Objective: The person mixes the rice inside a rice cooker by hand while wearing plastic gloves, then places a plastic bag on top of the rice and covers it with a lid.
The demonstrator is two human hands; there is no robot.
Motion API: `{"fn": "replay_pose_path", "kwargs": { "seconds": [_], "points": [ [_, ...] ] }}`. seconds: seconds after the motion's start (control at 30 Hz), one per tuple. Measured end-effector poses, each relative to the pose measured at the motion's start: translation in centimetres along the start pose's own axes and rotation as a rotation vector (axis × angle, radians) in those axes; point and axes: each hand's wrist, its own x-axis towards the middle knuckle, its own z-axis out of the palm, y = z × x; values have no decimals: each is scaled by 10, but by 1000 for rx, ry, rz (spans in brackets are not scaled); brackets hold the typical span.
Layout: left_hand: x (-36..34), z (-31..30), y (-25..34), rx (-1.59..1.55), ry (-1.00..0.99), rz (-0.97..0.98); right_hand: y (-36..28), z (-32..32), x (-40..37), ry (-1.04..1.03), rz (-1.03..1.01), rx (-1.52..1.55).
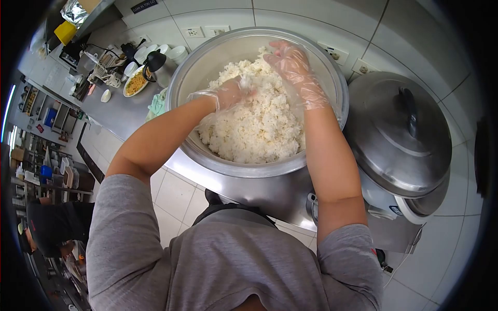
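Observation:
A large round metal bowl (179, 93) stands on the steel counter and holds a big heap of white rice (259, 124). Both my hands are in clear plastic gloves inside the bowl. My left hand (231, 94) is pushed into the left side of the heap, its fingers hidden by rice. At the upper right of the heap, my right hand (290, 62) has its fingers bent and somewhat apart, touching the rice near the bowl's far wall, with nothing visibly held.
A large cooker with a metal lid (399, 135) is right of the bowl. On the counter (111, 111) to the left are a plate of orange food (136, 84), white bowls (177, 53) and a green cloth (157, 103). Another person (62, 228) in dark clothes is at lower left.

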Motion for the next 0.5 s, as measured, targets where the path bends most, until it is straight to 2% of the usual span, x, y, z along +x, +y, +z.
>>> {"fn": "replay_pose_path", "kwargs": {
  "seconds": [0.03, 0.07, 0.13, 0.27, 0.33, 0.37, 0.43, 0.47, 0.5],
  "points": [
    [1, -7, 10, 254, 83, -104, -4, -2, -2, -44, 82, 114],
    [2, -14, 20, 259, 88, -108, -10, 1, -6, -45, 76, 120],
    [9, -26, 40, 489, -30, -88, -28, 9, -15, -162, 90, 200],
    [18, -31, 51, 331, 4, 24, -2, 22, -5, -171, -15, 337],
    [11, -37, 68, 416, -42, 190, -2, 11, -4, -165, 98, 306],
    [13, -39, 66, 420, -49, 198, -2, 7, -5, -154, 104, 307],
    [21, -45, 57, 261, -20, 256, -4, -1, -8, -32, 30, 76],
    [26, -52, 53, 259, -25, 265, 5, 1, -5, -25, 35, 70],
    [30, -59, 52, 288, -108, 224, 22, 7, -1, 43, -46, 89]
  ]
}}
